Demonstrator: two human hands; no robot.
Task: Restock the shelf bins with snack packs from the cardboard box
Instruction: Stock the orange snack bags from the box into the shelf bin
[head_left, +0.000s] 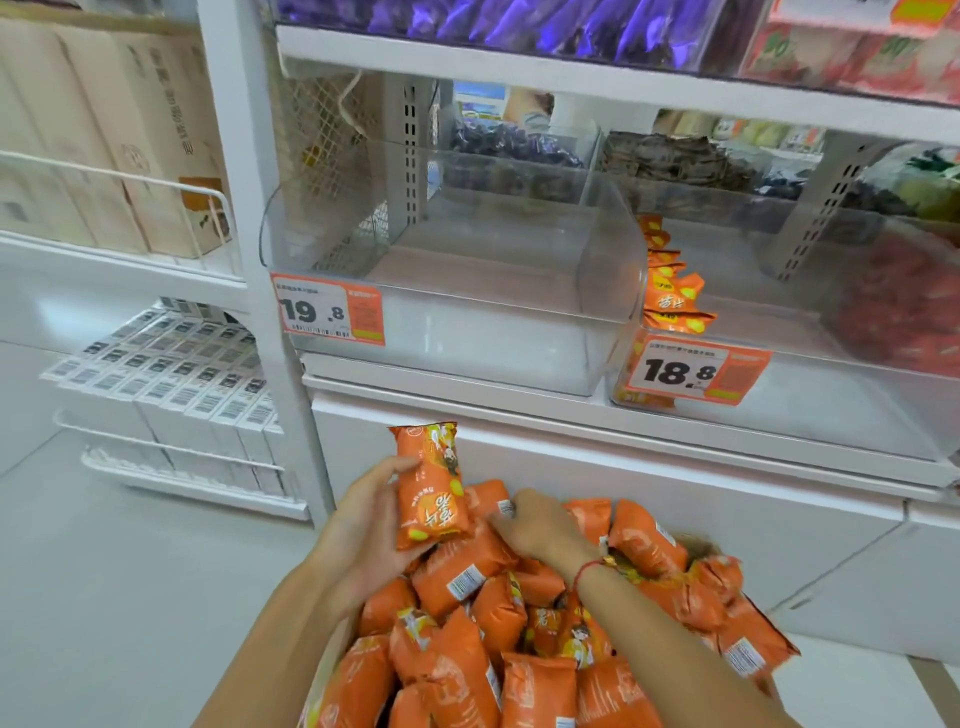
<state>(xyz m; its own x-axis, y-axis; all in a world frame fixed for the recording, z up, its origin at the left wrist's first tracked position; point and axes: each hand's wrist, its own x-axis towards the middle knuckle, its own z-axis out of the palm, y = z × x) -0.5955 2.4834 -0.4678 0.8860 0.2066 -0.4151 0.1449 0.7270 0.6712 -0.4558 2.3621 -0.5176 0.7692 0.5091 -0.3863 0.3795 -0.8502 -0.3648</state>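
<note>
My left hand (363, 530) grips an orange snack pack (428, 488) upright above the heap of orange snack packs (493, 639) that fills the cardboard box (701, 545), only a bit of whose rim shows. My right hand (540, 525) reaches down into the far side of the heap, its fingers curled over a pack there. Straight ahead on the shelf stands a clear plastic bin (457, 291) with nothing in it, tagged 19.8 (327, 312). The bin to its right (779, 322), tagged 18.8, holds a few orange packs (670, 291) along its left wall.
Above are bins of purple packs (519, 21) and red packs (857, 57). A white cabinet front (623, 499) runs under the shelf. On the left stand wire racks with white boxes (171, 384) and tall cartons (104, 135). Light floor lies to the left.
</note>
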